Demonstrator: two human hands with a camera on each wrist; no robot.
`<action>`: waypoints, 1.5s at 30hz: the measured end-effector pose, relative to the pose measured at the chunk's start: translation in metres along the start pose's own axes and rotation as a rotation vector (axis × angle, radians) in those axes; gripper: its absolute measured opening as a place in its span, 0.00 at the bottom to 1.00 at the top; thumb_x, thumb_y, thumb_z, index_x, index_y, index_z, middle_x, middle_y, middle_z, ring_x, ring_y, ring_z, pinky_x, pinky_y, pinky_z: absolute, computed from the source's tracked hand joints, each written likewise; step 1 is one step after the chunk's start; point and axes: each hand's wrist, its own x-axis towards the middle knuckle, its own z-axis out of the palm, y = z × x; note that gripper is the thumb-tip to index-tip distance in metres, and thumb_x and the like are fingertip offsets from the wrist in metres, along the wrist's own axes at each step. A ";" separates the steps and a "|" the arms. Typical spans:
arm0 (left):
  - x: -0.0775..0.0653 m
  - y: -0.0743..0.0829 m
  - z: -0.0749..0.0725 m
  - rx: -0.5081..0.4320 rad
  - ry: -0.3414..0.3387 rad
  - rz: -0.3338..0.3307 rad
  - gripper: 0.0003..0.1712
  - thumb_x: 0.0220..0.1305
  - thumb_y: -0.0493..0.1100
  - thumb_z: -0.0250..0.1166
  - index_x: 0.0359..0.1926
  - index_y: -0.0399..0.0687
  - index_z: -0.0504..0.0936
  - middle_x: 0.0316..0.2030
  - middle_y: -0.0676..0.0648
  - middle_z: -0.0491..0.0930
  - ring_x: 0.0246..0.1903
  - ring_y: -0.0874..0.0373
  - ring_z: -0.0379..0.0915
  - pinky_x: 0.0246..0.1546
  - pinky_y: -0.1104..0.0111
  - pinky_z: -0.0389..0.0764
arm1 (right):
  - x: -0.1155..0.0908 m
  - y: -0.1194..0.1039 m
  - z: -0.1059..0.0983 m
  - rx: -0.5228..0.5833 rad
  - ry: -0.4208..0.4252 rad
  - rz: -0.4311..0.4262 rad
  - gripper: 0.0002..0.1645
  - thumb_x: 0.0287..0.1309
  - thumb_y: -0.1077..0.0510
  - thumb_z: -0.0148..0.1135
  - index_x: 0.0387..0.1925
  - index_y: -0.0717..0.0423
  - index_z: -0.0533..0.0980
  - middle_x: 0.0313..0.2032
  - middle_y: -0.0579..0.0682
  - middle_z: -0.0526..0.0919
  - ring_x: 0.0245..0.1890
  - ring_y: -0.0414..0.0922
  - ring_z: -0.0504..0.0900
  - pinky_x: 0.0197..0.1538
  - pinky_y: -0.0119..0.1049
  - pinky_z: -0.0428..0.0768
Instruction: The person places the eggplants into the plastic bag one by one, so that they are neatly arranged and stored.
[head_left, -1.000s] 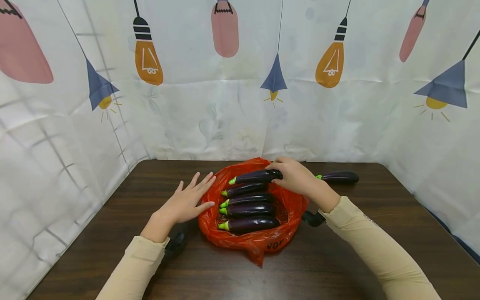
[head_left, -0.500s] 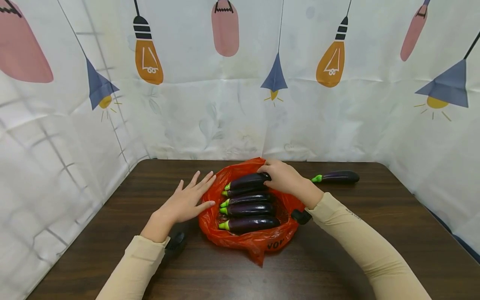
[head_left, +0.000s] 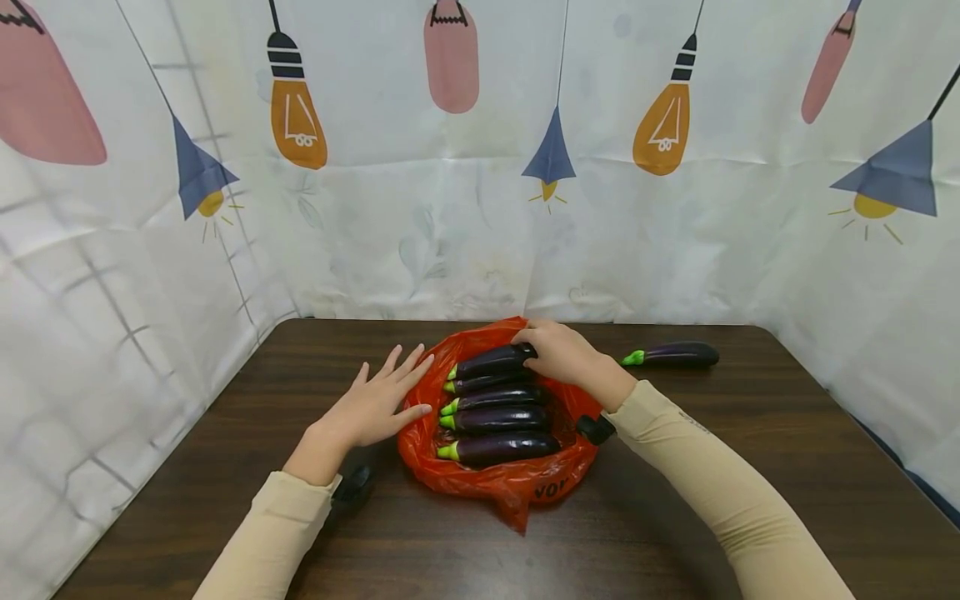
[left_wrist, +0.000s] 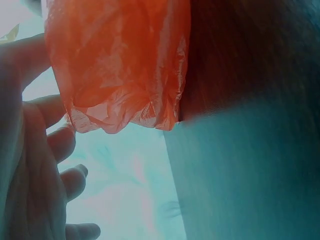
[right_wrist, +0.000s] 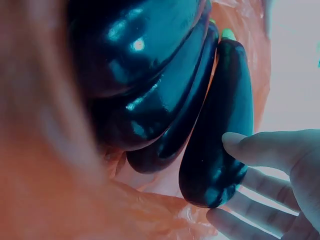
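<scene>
An open red plastic bag [head_left: 480,486] sits mid-table with several dark purple eggplants [head_left: 501,419] lying in a row inside, green stems to the left. My right hand [head_left: 564,354] grips the blunt end of the farthest eggplant [head_left: 487,363] at the bag's back. In the right wrist view, my thumb [right_wrist: 265,147] lies across that eggplant [right_wrist: 225,110], with the other fingers behind it. My left hand [head_left: 375,404] has its fingers spread at the bag's left rim. The left wrist view shows those fingers against the side of the bag [left_wrist: 120,60].
One more eggplant [head_left: 678,355] lies on the dark wooden table [head_left: 637,500], right of the bag. Behind and beside the table hangs a white cloth [head_left: 450,225] printed with lamps and bulbs. Black wrist cameras are strapped under both wrists.
My right hand has moved left with the eggplant, bringing it down beside the others at the back of the bag. The left hand has hardly moved.
</scene>
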 end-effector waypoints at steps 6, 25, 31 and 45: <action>0.000 0.000 0.000 0.004 -0.004 -0.001 0.45 0.75 0.62 0.58 0.82 0.49 0.53 0.81 0.43 0.46 0.79 0.37 0.35 0.67 0.27 0.39 | 0.004 -0.002 0.001 -0.014 -0.006 -0.010 0.21 0.64 0.62 0.71 0.58 0.59 0.82 0.52 0.57 0.83 0.51 0.53 0.83 0.54 0.46 0.82; 0.000 0.001 0.001 0.006 0.004 -0.001 0.45 0.75 0.61 0.58 0.82 0.49 0.53 0.81 0.45 0.46 0.79 0.37 0.35 0.67 0.27 0.39 | 0.003 0.002 0.001 0.025 -0.036 0.011 0.23 0.63 0.68 0.69 0.60 0.60 0.81 0.57 0.59 0.82 0.57 0.56 0.81 0.59 0.49 0.80; 0.001 0.001 0.001 0.012 0.003 -0.003 0.45 0.75 0.62 0.58 0.82 0.50 0.52 0.81 0.45 0.46 0.79 0.37 0.35 0.67 0.27 0.39 | 0.001 0.005 0.002 0.034 -0.034 0.009 0.23 0.62 0.67 0.71 0.59 0.60 0.81 0.55 0.58 0.83 0.56 0.55 0.82 0.58 0.49 0.80; 0.000 0.001 -0.001 0.007 0.000 -0.004 0.45 0.75 0.61 0.58 0.82 0.49 0.52 0.81 0.45 0.45 0.79 0.37 0.34 0.67 0.27 0.38 | -0.007 0.011 0.002 0.073 -0.022 -0.032 0.23 0.60 0.66 0.72 0.58 0.59 0.82 0.53 0.58 0.83 0.55 0.55 0.82 0.56 0.48 0.81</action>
